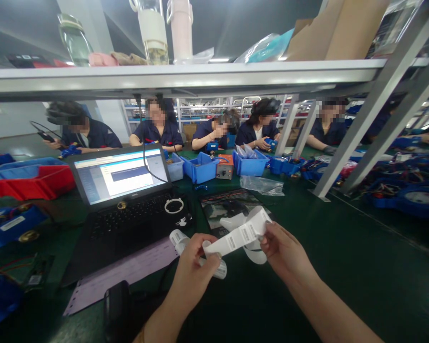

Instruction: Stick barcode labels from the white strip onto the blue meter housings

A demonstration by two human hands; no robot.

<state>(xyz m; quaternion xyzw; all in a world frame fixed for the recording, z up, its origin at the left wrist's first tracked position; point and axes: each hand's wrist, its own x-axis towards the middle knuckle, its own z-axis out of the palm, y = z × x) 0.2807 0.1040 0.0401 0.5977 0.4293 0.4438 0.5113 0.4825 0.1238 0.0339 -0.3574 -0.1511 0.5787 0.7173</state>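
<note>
A strip of white barcode labels is stretched between my two hands above the dark green bench. My left hand pinches its near left end, thumb on top. At the other end my right hand grips the strip between thumb and fingers. Loose curls of the same strip hang behind and below, some past my left hand. Beyond the labels a dark mouse lies on a patterned mouse pad. An open laptop stands to the left, its screen lit, with a white ring on it.
Blue bins and an orange box with a knob line the bench's far side. A red bin and blue assemblies are at left. A pink sheet lies before the laptop. Slanted metal posts support an overhead shelf. Several co-workers sit opposite.
</note>
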